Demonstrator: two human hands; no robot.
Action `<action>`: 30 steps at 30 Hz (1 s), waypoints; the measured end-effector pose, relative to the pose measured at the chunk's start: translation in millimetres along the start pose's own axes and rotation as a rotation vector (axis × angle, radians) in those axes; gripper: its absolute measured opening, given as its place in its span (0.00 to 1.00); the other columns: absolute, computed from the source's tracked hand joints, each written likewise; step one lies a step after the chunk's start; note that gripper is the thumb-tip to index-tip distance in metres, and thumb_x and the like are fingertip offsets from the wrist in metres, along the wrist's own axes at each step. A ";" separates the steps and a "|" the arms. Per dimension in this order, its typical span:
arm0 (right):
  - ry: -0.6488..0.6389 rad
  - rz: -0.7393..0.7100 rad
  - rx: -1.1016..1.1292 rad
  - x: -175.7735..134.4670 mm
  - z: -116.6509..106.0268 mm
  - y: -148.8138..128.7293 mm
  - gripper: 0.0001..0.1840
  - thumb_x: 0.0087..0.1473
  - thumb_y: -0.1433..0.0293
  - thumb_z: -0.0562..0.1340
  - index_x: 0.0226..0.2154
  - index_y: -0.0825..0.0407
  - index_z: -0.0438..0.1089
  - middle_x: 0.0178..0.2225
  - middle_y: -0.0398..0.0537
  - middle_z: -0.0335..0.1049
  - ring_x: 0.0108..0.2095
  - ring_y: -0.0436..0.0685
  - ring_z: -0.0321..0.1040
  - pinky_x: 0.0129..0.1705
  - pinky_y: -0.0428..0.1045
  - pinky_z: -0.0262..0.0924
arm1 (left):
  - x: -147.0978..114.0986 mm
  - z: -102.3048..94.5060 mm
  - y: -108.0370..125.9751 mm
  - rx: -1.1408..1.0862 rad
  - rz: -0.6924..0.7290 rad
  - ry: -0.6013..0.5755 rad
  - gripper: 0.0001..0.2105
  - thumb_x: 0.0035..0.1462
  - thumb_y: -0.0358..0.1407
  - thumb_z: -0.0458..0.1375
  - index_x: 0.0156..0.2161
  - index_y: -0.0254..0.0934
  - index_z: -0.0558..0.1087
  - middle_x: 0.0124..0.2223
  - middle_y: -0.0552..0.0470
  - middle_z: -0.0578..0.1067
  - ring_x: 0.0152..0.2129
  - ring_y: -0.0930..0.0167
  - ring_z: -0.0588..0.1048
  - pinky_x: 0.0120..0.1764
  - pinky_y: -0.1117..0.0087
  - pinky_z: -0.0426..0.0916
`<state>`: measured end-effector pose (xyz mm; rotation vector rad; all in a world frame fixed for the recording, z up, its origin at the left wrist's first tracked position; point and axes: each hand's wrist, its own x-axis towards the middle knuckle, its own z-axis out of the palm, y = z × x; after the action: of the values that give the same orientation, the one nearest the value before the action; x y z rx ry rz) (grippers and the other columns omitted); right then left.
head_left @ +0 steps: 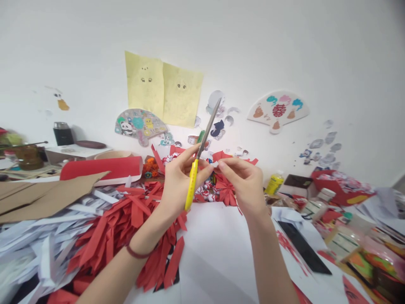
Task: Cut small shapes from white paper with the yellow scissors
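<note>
a small white piece (215, 164) sits between the fingertips of both hands, raised above the white paper (218, 249) in the middle of my view; it is so small and blurred that i can't make out its shape or edges. the scissors (191, 185) stand tilted in the left hand (185, 171), yellow handle low across the palm side and blades pointing up and to the right. the fingers behind the handle are hidden from me, so i can't tell how they are hooked through it; they do have hold of the scissors, while thumb and forefinger draw nearly together at the white piece. a green bit beside the blades is half covered, and i can't say what it belongs to.

the right hand (242, 179) has thumb and forefinger closed to a pinch on the piece, its other fingers curled and partly out of sight. both forearms rise inward from the bottom edge, which cuts them off; a dark band (137, 253) circles the left wrist.

red folded strips (126, 221) heap behind the left forearm, white strips (47, 249) farther left. right of the right forearm i see a dark flat object (303, 247), lying slantwise.
</note>
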<state>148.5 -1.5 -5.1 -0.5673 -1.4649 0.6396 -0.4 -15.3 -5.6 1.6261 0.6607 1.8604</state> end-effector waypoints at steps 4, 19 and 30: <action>-0.038 0.039 -0.020 -0.5 -2.9 -2.8 0.07 0.50 0.65 0.69 0.32 0.51 0.78 0.32 0.45 0.77 0.35 0.51 0.74 0.40 0.44 0.70 | -0.1 0.7 0.2 0.009 -0.010 0.027 0.26 0.49 0.34 0.66 0.55 0.35 0.71 0.29 0.54 0.75 0.23 0.77 0.71 0.27 0.77 0.70; -0.028 0.006 -0.007 2.9 -11.0 -0.5 0.06 0.49 0.67 0.69 0.31 0.52 0.76 0.31 0.44 0.77 0.33 0.51 0.75 0.39 0.45 0.72 | -0.1 2.2 2.5 0.083 -0.023 0.052 0.26 0.48 0.37 0.67 0.53 0.35 0.71 0.28 0.55 0.73 0.22 0.77 0.70 0.26 0.77 0.68; 0.187 -0.071 0.062 10.7 -33.5 0.2 0.09 0.47 0.66 0.71 0.31 0.52 0.75 0.32 0.44 0.77 0.36 0.55 0.77 0.45 0.51 0.72 | -9.9 9.5 -9.5 0.431 0.038 -0.138 0.35 0.52 0.45 0.63 0.62 0.36 0.57 0.39 0.48 0.73 0.29 0.71 0.71 0.33 0.69 0.68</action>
<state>181.9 7.3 1.2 -0.5105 -1.2797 0.5590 10.8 -15.5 -17.9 2.0270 1.0283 1.6899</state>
